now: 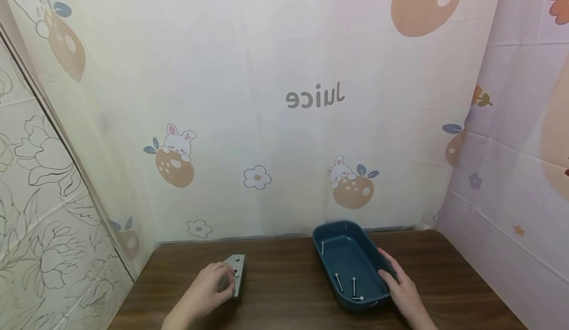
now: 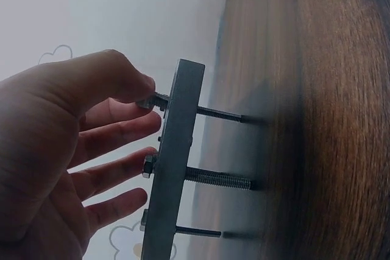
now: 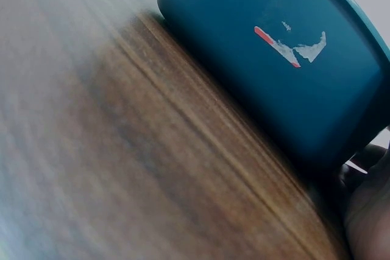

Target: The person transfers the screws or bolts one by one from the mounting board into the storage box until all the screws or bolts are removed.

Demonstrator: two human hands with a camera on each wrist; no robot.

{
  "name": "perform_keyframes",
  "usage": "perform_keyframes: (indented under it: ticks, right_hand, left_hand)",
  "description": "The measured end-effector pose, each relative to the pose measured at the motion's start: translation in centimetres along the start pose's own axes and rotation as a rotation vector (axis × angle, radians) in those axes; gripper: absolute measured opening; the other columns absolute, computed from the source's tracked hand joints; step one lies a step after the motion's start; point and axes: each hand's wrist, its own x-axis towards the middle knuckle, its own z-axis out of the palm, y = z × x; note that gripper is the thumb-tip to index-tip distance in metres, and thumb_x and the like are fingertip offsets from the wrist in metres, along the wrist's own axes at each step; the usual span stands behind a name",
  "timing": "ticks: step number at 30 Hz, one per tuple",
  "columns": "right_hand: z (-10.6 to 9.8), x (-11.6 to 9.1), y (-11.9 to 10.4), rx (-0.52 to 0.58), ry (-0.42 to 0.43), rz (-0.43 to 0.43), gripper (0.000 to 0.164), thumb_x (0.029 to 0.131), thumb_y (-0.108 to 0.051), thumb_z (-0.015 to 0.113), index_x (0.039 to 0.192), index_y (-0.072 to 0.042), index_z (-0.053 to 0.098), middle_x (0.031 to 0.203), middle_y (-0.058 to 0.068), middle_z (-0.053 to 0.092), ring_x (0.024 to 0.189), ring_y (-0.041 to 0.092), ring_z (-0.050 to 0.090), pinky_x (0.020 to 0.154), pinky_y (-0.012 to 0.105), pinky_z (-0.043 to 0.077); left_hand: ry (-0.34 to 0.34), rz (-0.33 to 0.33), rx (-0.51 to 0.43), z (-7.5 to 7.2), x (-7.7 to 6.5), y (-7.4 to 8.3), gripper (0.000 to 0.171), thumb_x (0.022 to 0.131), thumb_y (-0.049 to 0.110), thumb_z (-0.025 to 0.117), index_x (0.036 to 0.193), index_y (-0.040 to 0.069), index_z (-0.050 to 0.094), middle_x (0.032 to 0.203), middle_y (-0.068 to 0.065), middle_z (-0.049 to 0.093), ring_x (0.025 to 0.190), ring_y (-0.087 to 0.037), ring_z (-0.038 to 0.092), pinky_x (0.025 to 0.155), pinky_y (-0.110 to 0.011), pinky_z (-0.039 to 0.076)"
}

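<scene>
My left hand (image 1: 209, 286) is at a grey metal plate (image 1: 240, 263) on the left part of the table. In the left wrist view, thumb and forefinger pinch the head of a bolt (image 2: 159, 101) whose threaded shank comes out of the plate's far side. Two more bolts pass through the plate, a thick one (image 2: 218, 178) and a thin one (image 2: 198, 231). The other fingers are spread behind the plate. My right hand (image 1: 402, 285) grips the right side of a dark blue tray (image 1: 348, 248), thumb over the rim. Several bolts (image 1: 339, 282) lie inside the tray.
The dark brown wooden table (image 1: 280, 280) meets a patterned cloth (image 1: 266, 122) hung along its back. More printed cloth (image 1: 502, 196) stands at the right, and a flower-patterned panel (image 1: 49, 211) at the left. Torn label remains (image 3: 283, 47) stick to the tray's outer wall.
</scene>
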Motion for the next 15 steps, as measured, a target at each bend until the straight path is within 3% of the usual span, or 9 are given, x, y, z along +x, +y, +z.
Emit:
perform_keyframes:
  ticks: [5,15]
  right_hand:
    - [-0.08,0.02,-0.02,-0.003,-0.002,0.01,0.063,0.105,-0.05,0.046,0.16,-0.028,0.025,0.165,0.016,0.022,0.148,0.042,0.021,0.106,0.072,0.025]
    - [-0.05,0.05,0.19,-0.002,-0.004,-0.002,0.064,0.105,-0.052,0.046,0.16,-0.027,0.024,0.165,0.016,0.021,0.148,0.044,0.019,0.106,0.074,0.024]
  left_hand:
    - [0.031,0.005,-0.01,0.11,0.07,0.13,0.02,0.085,0.013,0.074,0.087,0.028,0.061,0.09,0.017,0.056,0.086,-0.013,0.052,0.073,-0.03,0.043]
    - [0.115,0.024,0.0,0.13,0.21,0.54,0.023,0.084,0.011,0.077,0.088,0.027,0.06,0.098,0.015,0.062,0.092,-0.012,0.057,0.078,-0.032,0.048]
